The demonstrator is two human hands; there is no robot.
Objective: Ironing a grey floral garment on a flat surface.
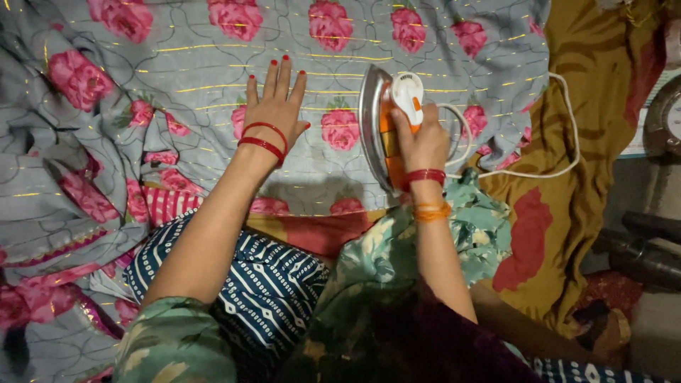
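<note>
The orange and white electric clothes iron (386, 128) is tipped up on its side edge, its shiny metal soleplate facing toward the left hand, its long axis running away from the person with the pointed nose at the far end. The right hand (418, 142) is clenched around its white handle from the near end, a red bangle and orange threads on the wrist. The iron stands on the grey quilted cloth with pink roses and gold stitching (213, 78), which spreads flat beneath both hands and bunches into folds off beyond the left hand. The left hand (275, 110) lies well apart from the iron, palm down and fingers spread, pressing flat on the cloth and holding nothing; red bangles circle its wrist. A white power cord (560, 135) loops out beyond the right hand across a mustard and red fabric (589, 206). Nearer the person, below the hands, lie a dark blue patterned cloth with white dashes (269, 284) and a green printed garment (468, 227).
</note>
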